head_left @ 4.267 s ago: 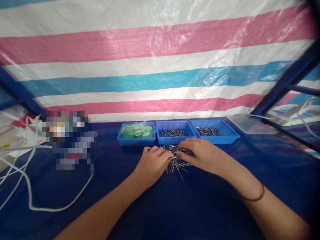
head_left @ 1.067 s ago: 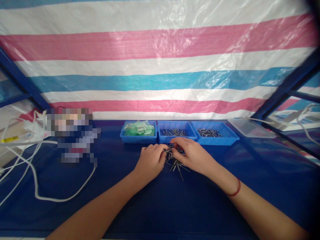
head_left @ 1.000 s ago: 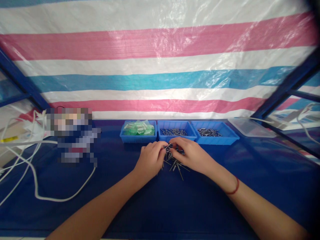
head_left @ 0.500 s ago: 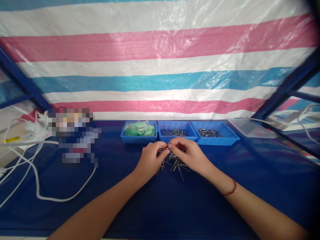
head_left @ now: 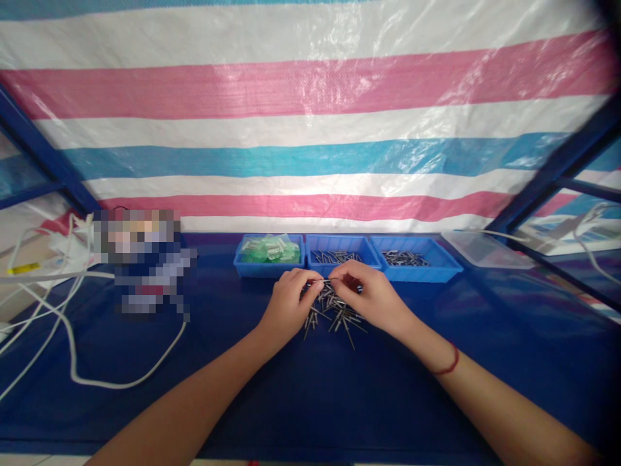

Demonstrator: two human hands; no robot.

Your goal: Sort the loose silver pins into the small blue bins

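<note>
Pinching 1 pin [head_left: 324, 281] between left hand [head_left: 290, 301] and right hand [head_left: 369, 299], over pin pile [head_left: 336, 316], 3 trays [head_left: 417, 272] just behind

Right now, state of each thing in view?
Left hand, grip pinching thin metal pin.
Right hand, grip on same pin.
Loose heap of metal pins, scattered on blue table.
Left blue plastic tray, holds green parts.
Middle blue plastic tray, holds pins.
Right blue plastic tray, holds pins.
Clear plastic container, right of trays.
White cable, slack.
</note>
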